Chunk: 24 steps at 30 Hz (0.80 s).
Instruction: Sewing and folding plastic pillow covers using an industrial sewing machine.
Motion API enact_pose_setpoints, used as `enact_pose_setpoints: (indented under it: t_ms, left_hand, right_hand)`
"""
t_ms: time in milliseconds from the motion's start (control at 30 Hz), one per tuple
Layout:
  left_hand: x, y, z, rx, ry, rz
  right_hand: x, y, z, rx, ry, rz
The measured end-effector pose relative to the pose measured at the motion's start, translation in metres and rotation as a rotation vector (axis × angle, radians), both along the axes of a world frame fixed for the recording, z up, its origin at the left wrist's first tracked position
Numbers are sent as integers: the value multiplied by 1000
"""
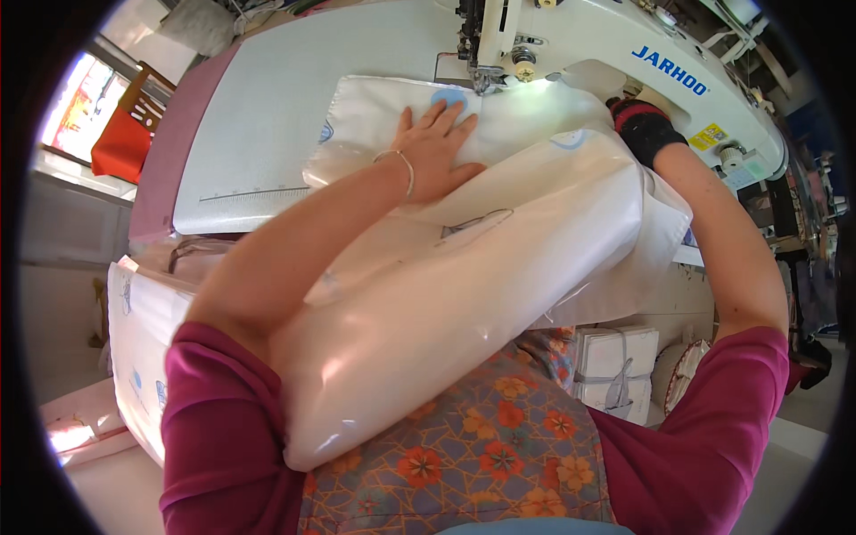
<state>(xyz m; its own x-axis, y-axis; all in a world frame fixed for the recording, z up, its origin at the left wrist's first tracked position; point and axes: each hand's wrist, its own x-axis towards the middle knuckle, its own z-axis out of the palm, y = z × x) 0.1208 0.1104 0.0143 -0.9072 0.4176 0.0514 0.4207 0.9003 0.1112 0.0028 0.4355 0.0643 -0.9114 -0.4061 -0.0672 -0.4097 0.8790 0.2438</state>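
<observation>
Floral apron (499,455), near. White printed sheet (473,276): drapes over the lap onto the machine bed (267,116). Left hand (434,147): lies flat on the sheet, fingers spread, grasping nothing. Right hand (646,130), dark-gloved: at the sheet's far right; grip cannot be told. Sewing machine (597,36), white: far right.

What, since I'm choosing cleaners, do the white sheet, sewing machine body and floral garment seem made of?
White sheet: perhaps glossy plastic film or coated fabric, given its glints and folds. Sewing machine body: probably painted metal, being smooth and evenly pale. Floral garment: likely matte cloth, showing soft creases.
</observation>
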Motion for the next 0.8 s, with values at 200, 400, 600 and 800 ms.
enact_pose_setpoints:
  t_ms: [200,400,600,800]
  left_hand:
    - [4,22,5,4,-64,137]
    - [-17,-15,19,-187,-2,-161]
    - [1,9,-15,-51,119,60]
    - [-6,14,-11,-8,123,136]
  right_hand:
    - [49,-56,45,11,165,506]
    - [98,-126,-1,-123,-296,610]
    - [79,-110,-15,-337,-410,613]
    - [75,-116,-15,-61,-196,687]
